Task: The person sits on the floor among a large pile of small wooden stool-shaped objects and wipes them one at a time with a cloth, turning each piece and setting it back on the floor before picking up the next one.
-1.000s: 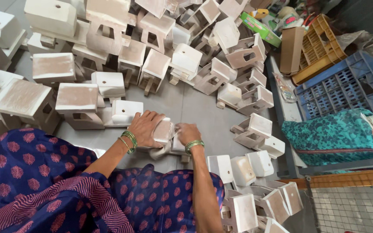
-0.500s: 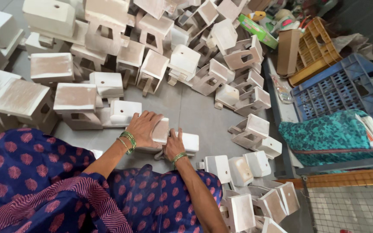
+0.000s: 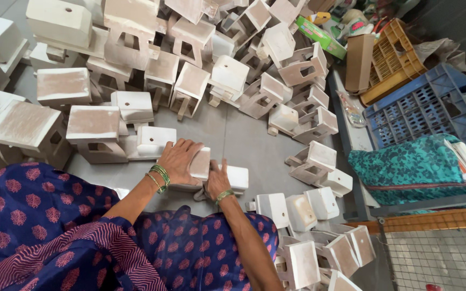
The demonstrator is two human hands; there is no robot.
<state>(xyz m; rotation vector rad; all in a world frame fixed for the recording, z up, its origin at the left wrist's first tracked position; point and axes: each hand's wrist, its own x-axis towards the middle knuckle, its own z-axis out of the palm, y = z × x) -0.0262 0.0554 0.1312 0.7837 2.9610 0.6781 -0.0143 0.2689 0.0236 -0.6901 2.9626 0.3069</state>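
My left hand (image 3: pixel 178 160) lies palm down on a small white clay stool (image 3: pixel 199 163) on the grey floor, fingers spread over its top. My right hand (image 3: pixel 218 181) grips the same stool from the near side, next to a second white block (image 3: pixel 237 177) at its right. Both wrists wear green bangles. Another white stool (image 3: pixel 155 140) stands just left of my left hand. My blue dress with red flowers (image 3: pixel 39 215) fills the lower left.
Many white stools are heaped across the far floor (image 3: pixel 190 70) and in a row at the right (image 3: pixel 314 161). Several more lie near my right knee (image 3: pixel 303 215). A blue crate (image 3: pixel 422 108), a yellow crate (image 3: pixel 392 59) and a teal cloth bundle (image 3: pixel 422 167) sit at the right.
My right hand has drawn back from the stool's right end to its near side, towards my knees. My left hand has stayed on top of it.
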